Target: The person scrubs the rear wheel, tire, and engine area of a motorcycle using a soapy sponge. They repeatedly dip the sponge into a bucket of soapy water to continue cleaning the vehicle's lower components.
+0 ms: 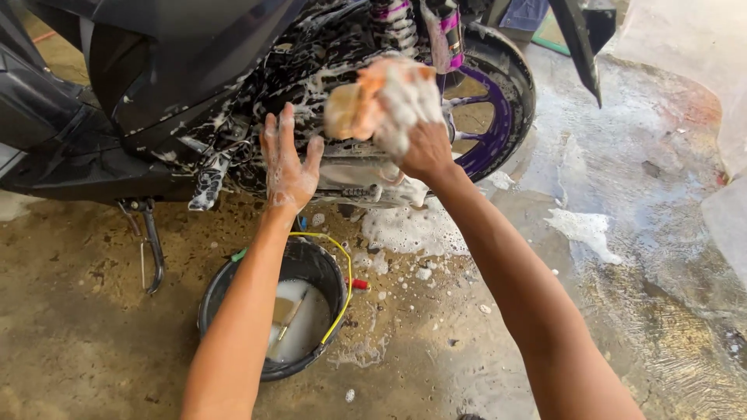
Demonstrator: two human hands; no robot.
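I have my right hand [416, 124] clenched around a soapy orange sponge [373, 101], which fills the palm and bulges out to the left of the fingers, foam covering most of it. The sponge sits up against the scooter [194, 70], at the suds-covered engine casing [350, 167] just ahead of the rear wheel [498, 109] with its purple rim. My left hand [288, 159] grips nothing: fingers spread and pointing up, it lies flat on or just off the wet casing, I cannot tell which, to the left of the sponge and a little lower. So the sponge lies up and to the right of the free hand, near it but apart, and the right hand is the one on it. Its long axis runs roughly left to right, along the side of the scooter. Below my left forearm stands a black bucket [214, 292] with a yellow handle, milky water and a brush [289, 319] inside, on the wet floor [622, 233] with foam patches; a kickstand [149, 241] is down at the left
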